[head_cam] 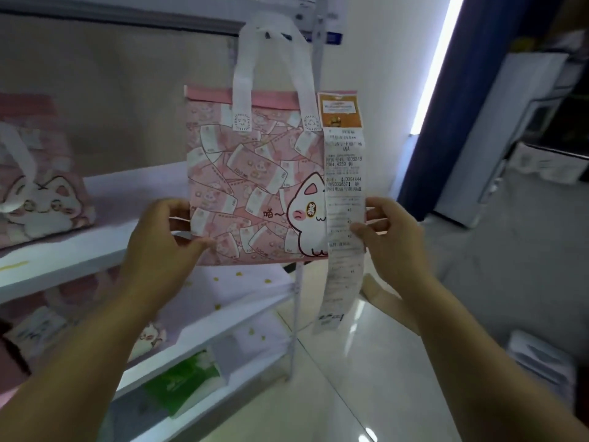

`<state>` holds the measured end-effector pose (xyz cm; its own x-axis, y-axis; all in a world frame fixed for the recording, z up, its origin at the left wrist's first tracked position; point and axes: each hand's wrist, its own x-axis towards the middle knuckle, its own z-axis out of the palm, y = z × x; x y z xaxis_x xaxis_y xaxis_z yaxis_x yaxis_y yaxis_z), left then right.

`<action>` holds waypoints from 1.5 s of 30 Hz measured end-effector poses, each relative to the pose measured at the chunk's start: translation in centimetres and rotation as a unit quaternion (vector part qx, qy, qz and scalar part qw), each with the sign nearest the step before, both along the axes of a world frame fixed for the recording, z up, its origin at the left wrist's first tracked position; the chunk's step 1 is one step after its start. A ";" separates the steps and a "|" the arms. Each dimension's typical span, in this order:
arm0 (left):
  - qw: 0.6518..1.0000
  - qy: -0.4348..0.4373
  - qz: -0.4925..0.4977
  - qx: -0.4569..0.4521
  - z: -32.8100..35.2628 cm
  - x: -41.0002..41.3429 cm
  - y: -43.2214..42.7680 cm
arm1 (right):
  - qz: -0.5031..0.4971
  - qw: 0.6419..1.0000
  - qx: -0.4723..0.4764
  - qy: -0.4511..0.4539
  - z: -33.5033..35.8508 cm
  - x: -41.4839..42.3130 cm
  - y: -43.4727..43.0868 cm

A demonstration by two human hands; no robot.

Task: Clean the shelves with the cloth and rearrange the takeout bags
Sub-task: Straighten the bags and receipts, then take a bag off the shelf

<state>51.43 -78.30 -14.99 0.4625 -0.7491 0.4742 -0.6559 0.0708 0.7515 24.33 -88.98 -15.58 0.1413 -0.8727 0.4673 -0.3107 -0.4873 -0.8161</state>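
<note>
Both hands hold a pink cat-print bag [251,193] upright in the air in front of the white shelves [63,260]. The left hand [165,237] grips its left edge, thumb on the front. The right hand [392,237] pinches the right edge together with a long receipt [344,186] that hangs below the bag. A second pink bag [38,193] sits on a shelf at left; a green thing [181,384], perhaps a packet, lies lower down.

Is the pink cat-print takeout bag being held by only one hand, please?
No, the left hand grips the pink cat-print takeout bag at its left edge and the right hand grips its right edge.
</note>
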 end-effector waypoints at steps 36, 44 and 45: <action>0.944 -0.015 -0.329 -0.017 0.7 -48.5 -53.6 | -0.354 0.932 -0.062 0.049 1.6 -47.7 -33.5; 0.924 -0.034 -0.379 -0.041 2.7 -54.9 -68.4 | -0.416 0.905 -0.065 0.052 3.2 -52.1 -45.7; 0.921 -0.035 -0.385 -0.041 2.7 -55.7 -70.1 | -0.423 0.902 -0.067 0.054 3.4 -52.8 -47.0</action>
